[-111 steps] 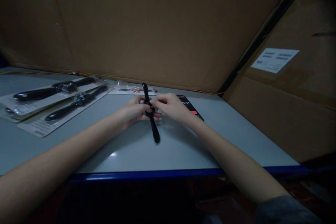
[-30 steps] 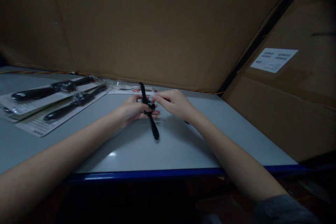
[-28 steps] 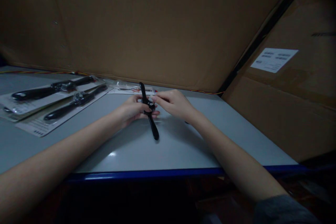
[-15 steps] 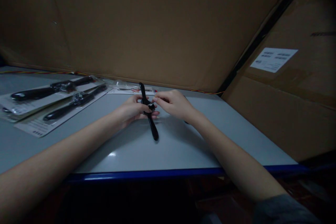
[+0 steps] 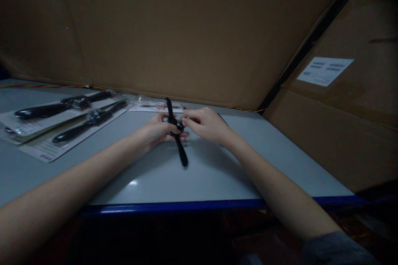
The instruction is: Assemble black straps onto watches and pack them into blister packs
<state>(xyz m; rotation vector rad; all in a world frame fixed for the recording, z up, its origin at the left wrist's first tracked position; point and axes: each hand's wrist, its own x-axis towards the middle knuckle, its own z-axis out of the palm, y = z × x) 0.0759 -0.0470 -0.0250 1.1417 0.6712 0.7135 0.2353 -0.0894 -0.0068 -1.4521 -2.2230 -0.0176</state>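
Barely anything's moved since a second ago: black watch (image 5: 176,132) still mid-frame over the table (image 5: 199,178), left hand (image 5: 157,130) and right hand (image 5: 207,124) pinching its middle, fiddling unfinished, two packaged watches (image 5: 66,120) untouched at left.

On the desk (image 5: 202,178), the left hand (image 5: 155,130) and right hand (image 5: 207,124) meet at the middle of a long tool (image 5: 176,130) that runs from far to near. Left of them lie two carded tools (image 5: 66,122) (side by side, one behind the other). A small packet (image 5: 152,105) lies behind the hands, before the cardboard wall (image 5: 186,33). A box (image 5: 342,112) stands to the right.
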